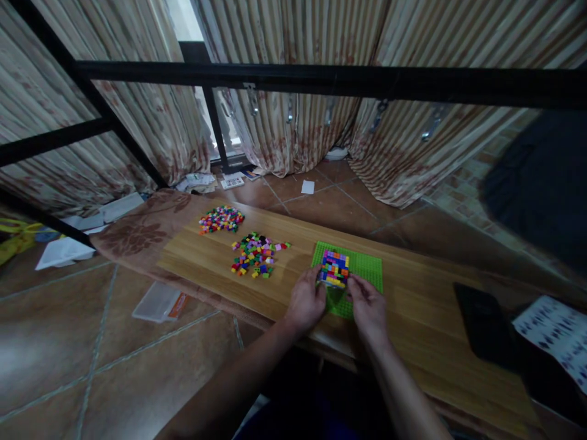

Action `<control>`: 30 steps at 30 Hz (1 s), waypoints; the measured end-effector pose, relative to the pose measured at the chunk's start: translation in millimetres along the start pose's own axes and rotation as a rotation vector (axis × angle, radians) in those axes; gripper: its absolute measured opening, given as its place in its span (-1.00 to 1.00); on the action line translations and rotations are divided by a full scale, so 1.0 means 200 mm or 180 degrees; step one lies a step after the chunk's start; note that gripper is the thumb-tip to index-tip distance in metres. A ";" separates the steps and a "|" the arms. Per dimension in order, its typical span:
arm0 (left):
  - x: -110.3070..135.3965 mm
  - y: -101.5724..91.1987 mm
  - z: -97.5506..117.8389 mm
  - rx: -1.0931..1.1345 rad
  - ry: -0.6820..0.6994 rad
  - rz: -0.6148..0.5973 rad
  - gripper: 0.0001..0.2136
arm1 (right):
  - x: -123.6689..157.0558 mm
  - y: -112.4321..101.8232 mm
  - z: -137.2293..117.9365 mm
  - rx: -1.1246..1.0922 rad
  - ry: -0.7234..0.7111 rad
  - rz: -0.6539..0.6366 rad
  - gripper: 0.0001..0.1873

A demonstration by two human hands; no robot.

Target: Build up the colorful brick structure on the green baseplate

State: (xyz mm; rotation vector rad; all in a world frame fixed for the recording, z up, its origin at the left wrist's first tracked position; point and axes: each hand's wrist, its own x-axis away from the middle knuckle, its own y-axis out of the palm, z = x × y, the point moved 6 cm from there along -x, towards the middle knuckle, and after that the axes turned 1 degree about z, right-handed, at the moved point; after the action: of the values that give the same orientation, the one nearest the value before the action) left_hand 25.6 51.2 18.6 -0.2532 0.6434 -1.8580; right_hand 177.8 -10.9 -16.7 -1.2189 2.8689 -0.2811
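Observation:
A green studded baseplate (367, 269) lies on a low wooden table (211, 263). On its left part stands a small block built of many-coloured bricks (334, 267). My left hand (306, 300) and my right hand (365, 305) rest at the near edge of the plate. Their fingers curl in and touch the near side of the block. Whether either hand pinches a loose brick is hidden. Two heaps of loose coloured bricks lie to the left, one near (255, 254) and one farther back (221, 219).
A black metal frame (321, 79) crosses overhead, with striped curtains (293, 128) behind. A dark flat object (481, 321) and a printed sheet (554, 333) lie on the table at right. A clear plastic box (158, 301) and papers (64, 250) lie on the tiled floor.

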 end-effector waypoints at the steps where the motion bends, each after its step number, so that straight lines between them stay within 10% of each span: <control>1: -0.01 0.00 0.00 0.0060 -0.0058 0.0064 -0.62 | -0.01 0.01 -0.01 0.0023 -0.0034 0.0007 -0.46; 18: -0.07 0.01 0.00 0.0322 -0.0431 0.0294 -0.78 | -0.03 0.06 -0.06 0.0647 0.0087 0.0051 -0.33; 30: -0.03 -0.05 -0.02 0.0584 -0.0339 0.0292 -0.70 | -0.02 0.01 -0.03 -0.0175 0.0542 0.0125 -0.42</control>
State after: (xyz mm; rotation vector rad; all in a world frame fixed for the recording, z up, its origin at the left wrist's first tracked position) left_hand 17.1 60.1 21.4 -0.1974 0.4019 -1.7892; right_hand 179.9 -5.8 -11.6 -1.2011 3.0607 -0.3226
